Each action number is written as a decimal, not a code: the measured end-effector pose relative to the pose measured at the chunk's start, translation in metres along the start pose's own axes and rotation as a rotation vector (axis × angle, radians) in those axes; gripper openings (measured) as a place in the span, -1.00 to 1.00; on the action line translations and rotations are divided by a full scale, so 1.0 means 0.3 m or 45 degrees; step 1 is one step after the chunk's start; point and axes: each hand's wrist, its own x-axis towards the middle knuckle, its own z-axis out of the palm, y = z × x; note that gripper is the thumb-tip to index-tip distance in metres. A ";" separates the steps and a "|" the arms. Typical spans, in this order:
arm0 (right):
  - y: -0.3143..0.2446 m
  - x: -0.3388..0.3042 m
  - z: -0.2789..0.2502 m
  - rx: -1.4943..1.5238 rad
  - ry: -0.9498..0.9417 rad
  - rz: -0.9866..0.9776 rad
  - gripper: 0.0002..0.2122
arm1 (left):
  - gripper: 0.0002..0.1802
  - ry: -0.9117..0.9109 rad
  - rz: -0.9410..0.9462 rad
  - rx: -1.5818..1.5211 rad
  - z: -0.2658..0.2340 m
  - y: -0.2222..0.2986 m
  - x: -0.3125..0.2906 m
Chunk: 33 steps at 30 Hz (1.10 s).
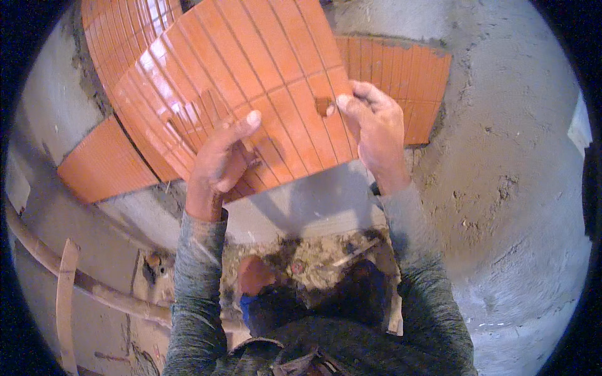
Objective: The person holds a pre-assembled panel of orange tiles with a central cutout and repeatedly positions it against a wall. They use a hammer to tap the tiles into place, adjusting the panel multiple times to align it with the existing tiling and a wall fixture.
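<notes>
A large glossy orange tile [251, 75] with dark parallel grooves is held up in front of me, tilted. My left hand [219, 156] grips its lower left edge, the thumb lying on the grooved face and the fingers mostly hidden behind. On the right edge my right hand [379, 128] is closed, its thumb on the face beside a small squarish hole [324, 106]. A fingertip shows through that hole. Toward the tile's left part are narrow slot-like cutouts [213, 103]. Behind it, matching orange tiles [398, 78] sit on the grey surface, partly covered by the held one.
Rough grey mortar [489, 182] spreads over the right side. More orange tiling [116, 160] lies at the left. A curved pipe [113, 294] and a wooden strip [66, 301] are at the lower left. Rubble [313, 263] lies around my legs.
</notes>
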 end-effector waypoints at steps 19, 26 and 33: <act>0.287 -0.838 -0.285 -0.339 -0.124 1.190 -0.73 | -0.22 0.053 -0.368 0.381 -0.396 -0.852 -0.950; 0.301 -1.094 -0.583 -0.251 -0.159 1.214 -0.65 | -0.13 0.369 -1.168 -0.625 -0.365 -0.955 -1.052; 0.640 -1.766 -0.985 -1.459 -0.392 0.766 -0.66 | -0.26 0.536 -1.104 -0.321 -0.248 -0.861 -1.082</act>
